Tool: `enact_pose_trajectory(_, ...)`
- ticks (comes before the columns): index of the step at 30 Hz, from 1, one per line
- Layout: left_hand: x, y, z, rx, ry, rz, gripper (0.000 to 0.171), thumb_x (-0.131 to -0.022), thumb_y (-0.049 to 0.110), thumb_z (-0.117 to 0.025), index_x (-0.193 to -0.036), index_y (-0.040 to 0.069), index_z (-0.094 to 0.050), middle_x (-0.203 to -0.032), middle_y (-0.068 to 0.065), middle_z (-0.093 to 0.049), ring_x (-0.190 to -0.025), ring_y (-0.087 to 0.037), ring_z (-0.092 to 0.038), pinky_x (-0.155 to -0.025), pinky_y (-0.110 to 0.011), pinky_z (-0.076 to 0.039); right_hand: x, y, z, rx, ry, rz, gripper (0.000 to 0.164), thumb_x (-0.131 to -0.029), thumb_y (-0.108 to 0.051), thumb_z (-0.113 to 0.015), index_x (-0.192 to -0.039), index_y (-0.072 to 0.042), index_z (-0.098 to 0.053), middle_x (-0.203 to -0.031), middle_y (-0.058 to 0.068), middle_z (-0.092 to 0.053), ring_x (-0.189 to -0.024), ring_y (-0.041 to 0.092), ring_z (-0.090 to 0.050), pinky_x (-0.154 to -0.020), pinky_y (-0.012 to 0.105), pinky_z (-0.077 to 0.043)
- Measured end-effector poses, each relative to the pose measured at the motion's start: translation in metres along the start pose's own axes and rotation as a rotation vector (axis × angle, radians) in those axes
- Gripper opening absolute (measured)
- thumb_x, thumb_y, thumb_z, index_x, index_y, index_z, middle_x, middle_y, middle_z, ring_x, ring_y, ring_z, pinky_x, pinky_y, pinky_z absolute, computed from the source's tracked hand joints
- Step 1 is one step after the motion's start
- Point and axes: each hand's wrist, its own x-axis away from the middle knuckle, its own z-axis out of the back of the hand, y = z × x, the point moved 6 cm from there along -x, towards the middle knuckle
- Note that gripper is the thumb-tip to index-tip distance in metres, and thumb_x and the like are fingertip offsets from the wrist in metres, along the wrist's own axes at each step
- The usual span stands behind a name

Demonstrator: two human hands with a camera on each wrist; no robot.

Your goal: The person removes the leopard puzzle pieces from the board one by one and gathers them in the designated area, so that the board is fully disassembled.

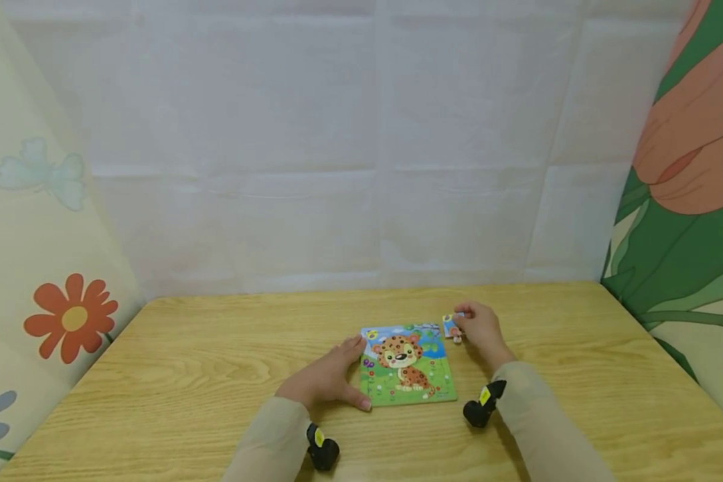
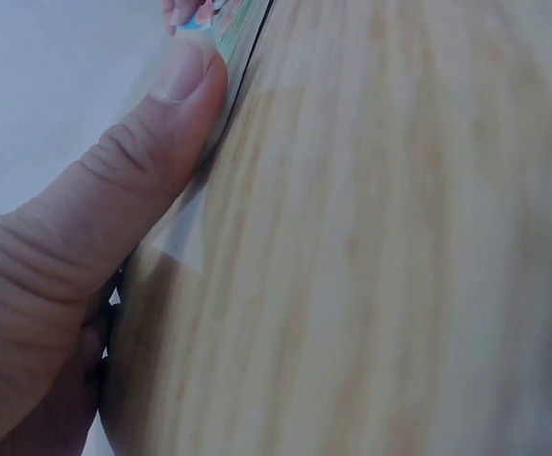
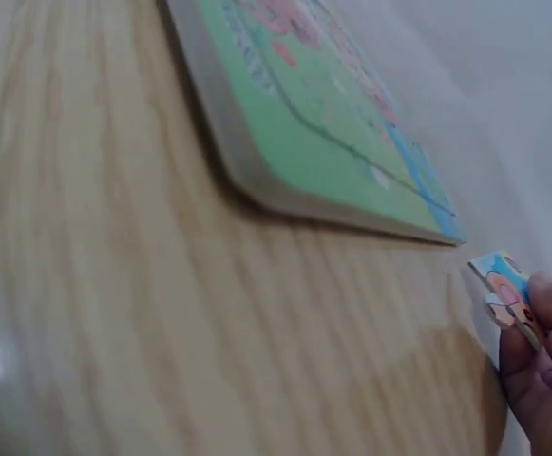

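A square jigsaw puzzle board with a spotted leopard cub on green grass under a blue sky lies flat on the table. My left hand spans the board's left side, its thumb by the near left corner and its fingertips near the far left one. In the left wrist view the thumb lies along the board's edge. Beyond the board's far right corner, my right hand pinches a small puzzle piece between thumb and fingers. Blue, yellow and orange show on that piece, which is tilted and has a rounded tab.
The wood-grain table extends on all sides of the board. A creased white cloth hangs behind it, with a flower-printed panel on the left and another printed panel on the right. Black wrist cameras sit on both sleeves.
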Motion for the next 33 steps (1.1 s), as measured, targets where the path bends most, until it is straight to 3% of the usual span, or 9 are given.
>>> enact_pose_trajectory(10, 0.0, 0.001, 0.001, -0.012, 0.004, 0.0, 0.115, -0.061, 0.043, -0.082, -0.147, 0.001, -0.018, -0.155, -0.013, -0.01, -0.141, -0.034, -0.007, -0.115, -0.05, -0.011, 0.0, -0.005, -0.002, 0.17, 0.032, 0.069, 0.019, -0.083, -0.005, -0.061, -0.098, 0.007, -0.063, -0.085, 0.015, -0.061, -0.08, 0.025, -0.056, -0.07, 0.034, -0.047)
enact_pose_trajectory(20, 0.0, 0.0, 0.0, -0.004, 0.002, 0.007, 0.115, -0.061, 0.042, -0.082, -0.147, 0.001, -0.017, -0.155, -0.013, -0.01, -0.141, -0.035, -0.007, -0.114, -0.05, -0.011, 0.002, -0.005, -0.004, 0.25, 0.032, 0.09, 0.018, -0.085, -0.003, -0.06, -0.098, 0.01, -0.063, -0.093, 0.021, -0.064, -0.083, 0.028, -0.06, -0.074, 0.04, -0.051)
enact_pose_trajectory(33, 0.0, -0.002, 0.0, -0.016, 0.0, -0.016, 0.115, -0.061, 0.043, -0.081, -0.147, 0.0, -0.017, -0.155, -0.013, -0.011, -0.142, -0.034, -0.007, -0.115, -0.05, -0.011, 0.004, -0.007, 0.006, 0.156, 0.129, 0.094, 0.023, -0.091, -0.015, -0.057, -0.096, 0.006, -0.065, -0.089, 0.019, -0.064, -0.085, 0.031, -0.059, -0.077, 0.043, -0.05)
